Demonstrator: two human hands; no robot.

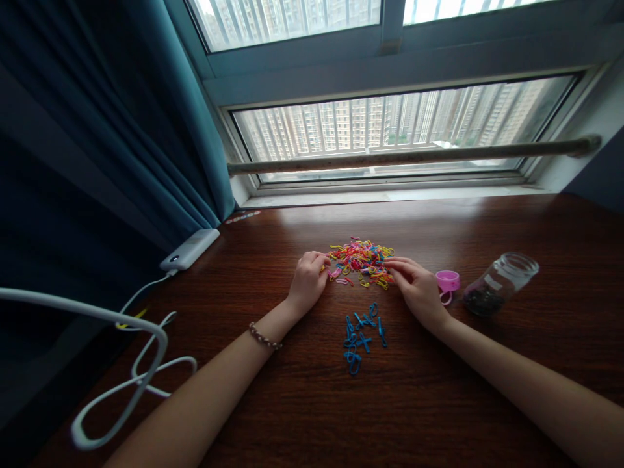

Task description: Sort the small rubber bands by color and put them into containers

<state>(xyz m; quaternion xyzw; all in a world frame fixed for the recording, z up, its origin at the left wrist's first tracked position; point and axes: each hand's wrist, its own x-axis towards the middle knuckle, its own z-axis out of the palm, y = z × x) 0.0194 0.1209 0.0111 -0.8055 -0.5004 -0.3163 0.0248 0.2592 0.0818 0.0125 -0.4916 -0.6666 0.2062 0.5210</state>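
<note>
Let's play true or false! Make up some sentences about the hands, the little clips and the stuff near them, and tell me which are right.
1. The left hand and the right hand are both at the pile of colourful clips. True.
2. The bracelet is on the right wrist. False: the bracelet is on the left wrist.
3. The blue clips set apart from the pile are nearer the person than the pile is. True.
4. The glass jar is to the left of the pile. False: the glass jar is to the right of it.
5. The curtain is yellow. False: the curtain is blue.
</note>
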